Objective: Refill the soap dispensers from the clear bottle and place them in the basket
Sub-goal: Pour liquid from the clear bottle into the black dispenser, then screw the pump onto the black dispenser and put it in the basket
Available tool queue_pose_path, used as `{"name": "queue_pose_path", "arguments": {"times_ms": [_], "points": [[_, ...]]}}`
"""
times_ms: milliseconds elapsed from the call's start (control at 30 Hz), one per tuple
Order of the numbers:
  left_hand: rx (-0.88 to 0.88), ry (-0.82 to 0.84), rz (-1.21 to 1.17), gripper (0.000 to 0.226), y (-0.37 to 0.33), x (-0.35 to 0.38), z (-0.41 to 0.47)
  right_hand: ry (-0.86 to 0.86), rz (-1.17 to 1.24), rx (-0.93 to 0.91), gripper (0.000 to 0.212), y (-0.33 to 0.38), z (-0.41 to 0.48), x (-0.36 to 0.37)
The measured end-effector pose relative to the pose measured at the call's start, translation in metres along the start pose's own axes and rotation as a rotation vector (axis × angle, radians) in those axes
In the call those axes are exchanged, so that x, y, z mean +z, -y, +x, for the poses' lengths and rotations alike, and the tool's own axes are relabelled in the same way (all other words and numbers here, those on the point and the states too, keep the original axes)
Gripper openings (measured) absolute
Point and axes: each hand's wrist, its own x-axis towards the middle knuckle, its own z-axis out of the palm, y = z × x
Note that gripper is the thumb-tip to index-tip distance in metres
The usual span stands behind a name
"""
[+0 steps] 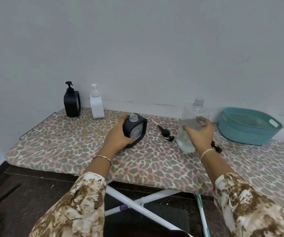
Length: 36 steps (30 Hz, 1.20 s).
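The clear bottle (191, 115) was held just above the leopard-print surface (66, 146), right of centre, its neck uncapped and pointing up, tilted slightly; clear liquid was seen in its lower part. It was gripped around the body by the right hand (202, 136), whose fingers were curled round its far side. To its left, an open black soap dispenser (136, 132), with its pump removed and its threaded neck bare, was tilted on the surface and clasped by the left hand (116, 136), thumb at the front lower edge and fingers wrapped behind. Between the two, a black pump head (165, 133) with its tube was laid flat on the surface. A second small black part (216, 147) was partly hidden behind the right wrist; what it was could not be told. A teal plastic basket (250, 132) was set at the right, near the bottle but apart from it. At the back left, against the pale wall (137, 48), a black dispenser (71, 103) and a white dispenser (96, 106) were stood upright side by side, each with its pump fitted. A thin bracelet (103, 157) was worn on the left wrist and a pale band (206, 152) on the right, above brown-and-cream patterned sleeves (79, 207). Crossed white legs (137, 202) were seen beneath the surface, over a dark floor (18, 194).
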Motion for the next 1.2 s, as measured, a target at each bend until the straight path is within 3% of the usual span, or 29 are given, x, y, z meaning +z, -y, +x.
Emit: {"name": "queue_pose_path", "arguments": {"times_ms": [500, 667, 767, 867, 1000, 1100, 1200], "points": [[0.04, -0.043, -0.007, 0.111, 0.0, 0.007, -0.005, -0.038, -0.098, -0.049, 0.077, -0.01, -0.012, -0.002], [0.094, -0.205, -0.011, 0.104, 0.007, 0.02, -0.012, -0.057, -0.223, -0.092, 0.095, -0.013, -0.028, 0.003], [0.089, -0.295, -0.028, 0.093, 0.011, 0.029, -0.018, -0.109, -0.308, -0.171, 0.107, -0.014, -0.045, 0.009], [0.118, -0.305, -0.057, 0.089, 0.014, 0.032, -0.019, -0.162, -0.441, -0.382, 0.106, -0.013, -0.062, 0.014], [0.148, -0.25, -0.062, 0.095, 0.017, 0.027, -0.018, 0.098, -0.601, -0.667, 0.073, -0.009, -0.069, 0.029], [0.16, -0.21, -0.07, 0.1, 0.018, 0.023, -0.019, 0.351, -0.73, -0.622, 0.055, -0.008, -0.063, 0.042], [0.152, -0.184, -0.084, 0.101, 0.02, 0.022, -0.018, 0.476, -0.831, -0.488, 0.061, -0.011, -0.049, 0.052]]}}
